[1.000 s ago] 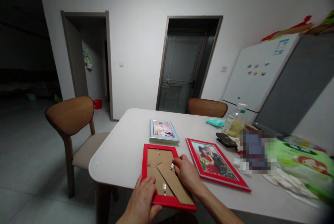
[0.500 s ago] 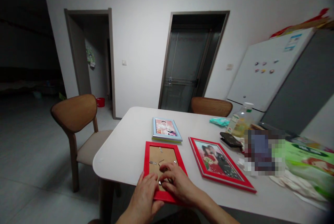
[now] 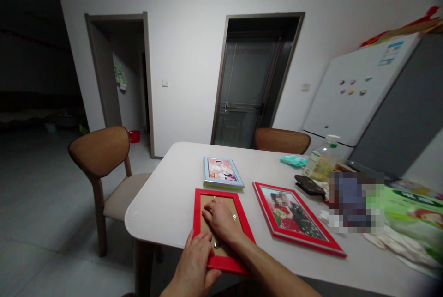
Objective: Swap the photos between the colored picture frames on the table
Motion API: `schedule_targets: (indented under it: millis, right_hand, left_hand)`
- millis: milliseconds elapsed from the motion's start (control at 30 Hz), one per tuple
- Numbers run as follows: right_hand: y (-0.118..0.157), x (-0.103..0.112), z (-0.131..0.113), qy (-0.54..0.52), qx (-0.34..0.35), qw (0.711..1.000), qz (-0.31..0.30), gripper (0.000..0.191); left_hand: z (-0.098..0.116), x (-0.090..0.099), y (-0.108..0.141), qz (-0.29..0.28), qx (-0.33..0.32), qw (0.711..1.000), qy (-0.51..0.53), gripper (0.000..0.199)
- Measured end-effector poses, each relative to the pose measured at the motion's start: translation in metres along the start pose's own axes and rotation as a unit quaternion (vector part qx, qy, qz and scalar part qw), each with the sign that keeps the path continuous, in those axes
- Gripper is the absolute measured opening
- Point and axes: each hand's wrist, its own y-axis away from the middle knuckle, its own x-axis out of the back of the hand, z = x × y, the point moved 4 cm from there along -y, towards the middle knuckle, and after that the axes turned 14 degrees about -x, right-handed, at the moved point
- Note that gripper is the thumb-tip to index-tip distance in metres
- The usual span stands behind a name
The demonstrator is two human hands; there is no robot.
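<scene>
A red photo frame [image 3: 242, 214] lies face down near the table's front edge, its brown backing board [image 3: 225, 202] showing. My left hand [image 3: 194, 257] grips its lower left corner, thumb along the near edge. Over the board, my right hand [image 3: 221, 218] has its fingers curled down at the left side, on a small metal clip they mostly cover. Two other metal clips are plain to see, one at the right [image 3: 235, 217] and one near the bottom [image 3: 216, 245]. To the right lies a second red frame [image 3: 301, 216] with a photo facing up.
A light blue photo frame [image 3: 223, 172] lies just beyond. On the table's right are a dark wallet-like item [image 3: 309, 186], a bottle [image 3: 321, 158], a teal packet [image 3: 293, 160] and a green package [image 3: 411, 214]. Wooden chairs [image 3: 100, 158] stand at the left and far side.
My right hand has moved from the lower middle of the backing board up to its left side. My left hand keeps its grip on the frame's corner.
</scene>
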Motion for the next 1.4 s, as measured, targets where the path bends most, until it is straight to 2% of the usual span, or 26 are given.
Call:
schedule_targets:
  millis: [167, 367, 533, 700, 767, 867, 967, 1100, 1267, 1333, 1400]
  right_hand:
    - [-0.008, 0.006, 0.019, 0.021, -0.029, 0.999, 0.018, 0.028]
    - [-0.011, 0.005, 0.014, 0.019, -0.010, 1.000, 0.000, 0.025]
    - [0.008, 0.020, 0.025, 0.004, -0.014, 1.000, 0.000, 0.032]
    - [0.038, 0.034, 0.042, 0.002, -0.026, 0.997, -0.075, 0.035]
    - [0.042, 0.037, 0.043, -0.009, -0.033, 0.996, -0.078, 0.037]
    - [0.038, 0.043, 0.040, -0.028, -0.056, 0.996, -0.070, 0.040]
    - [0.031, 0.054, 0.035, -0.027, -0.062, 0.995, -0.071, 0.037]
    - [0.028, 0.077, 0.020, -0.023, -0.055, 0.997, -0.049, 0.033]
    - [0.030, 0.085, -0.005, -0.091, -0.002, 0.995, -0.033, 0.032]
    - [0.029, 0.081, 0.001, -0.120, 0.003, 0.992, -0.028, 0.034]
    - [0.027, 0.075, 0.020, -0.109, -0.027, 0.993, -0.016, 0.037]
  left_hand:
    - [0.000, 0.000, 0.001, -0.009, 0.005, 1.000, 0.015, 0.051]
    - [-0.004, -0.005, 0.003, 0.000, -0.001, 1.000, 0.011, 0.051]
    - [-0.007, -0.005, 0.003, -0.006, -0.014, 1.000, 0.011, 0.056]
    - [-0.003, -0.001, -0.002, -0.016, 0.011, 1.000, 0.018, 0.039]
    - [-0.002, 0.000, -0.003, -0.011, 0.017, 0.999, 0.025, 0.037]
    - [-0.004, -0.001, -0.003, 0.007, 0.038, 0.998, 0.056, 0.047]
    - [-0.008, 0.000, -0.005, 0.049, 0.070, 0.991, 0.105, 0.056]
    - [-0.014, 0.009, -0.016, 0.159, 0.122, 0.963, 0.178, 0.056]
    - [-0.037, 0.026, -0.021, 0.289, 0.186, 0.885, 0.315, 0.040]
    - [-0.053, 0.033, -0.014, 0.307, 0.208, 0.862, 0.345, 0.038]
    - [-0.071, 0.042, -0.002, 0.307, 0.228, 0.856, 0.348, 0.038]
